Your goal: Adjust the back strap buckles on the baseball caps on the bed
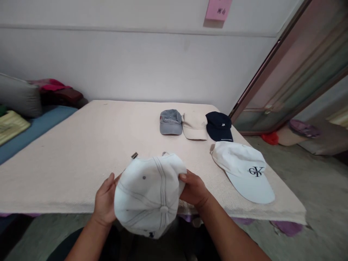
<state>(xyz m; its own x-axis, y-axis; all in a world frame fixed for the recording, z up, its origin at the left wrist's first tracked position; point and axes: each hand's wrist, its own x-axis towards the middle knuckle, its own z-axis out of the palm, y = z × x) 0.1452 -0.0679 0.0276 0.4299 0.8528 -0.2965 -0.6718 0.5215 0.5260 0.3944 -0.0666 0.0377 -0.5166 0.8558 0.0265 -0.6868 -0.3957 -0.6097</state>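
Head view: you hold a white cap in both hands at the lower centre of the frame, its crown turned toward the camera and its lower part reaching past the near edge of the cream cloth. Your left hand grips the cap's left side, thumb raised, most of its fingers hidden behind the fabric. Your right hand pinches the opposite side, thumb over the edge and the other fingers mostly out of sight. Grey stitching runs across the crown to a top button, and a small metal buckle sticks out at the cap's upper left; a dark emblem shows at the bottom

Right of centre, higher in the frame, you have three caps in a row on the cloth: a grey cap, a beige cap and a navy cap. Nearer to you, at the right, lies a lettered white cap, brim toward the lower right, with large dark letters on its front. Up at the top of the frame, a pink note is on the pale wall
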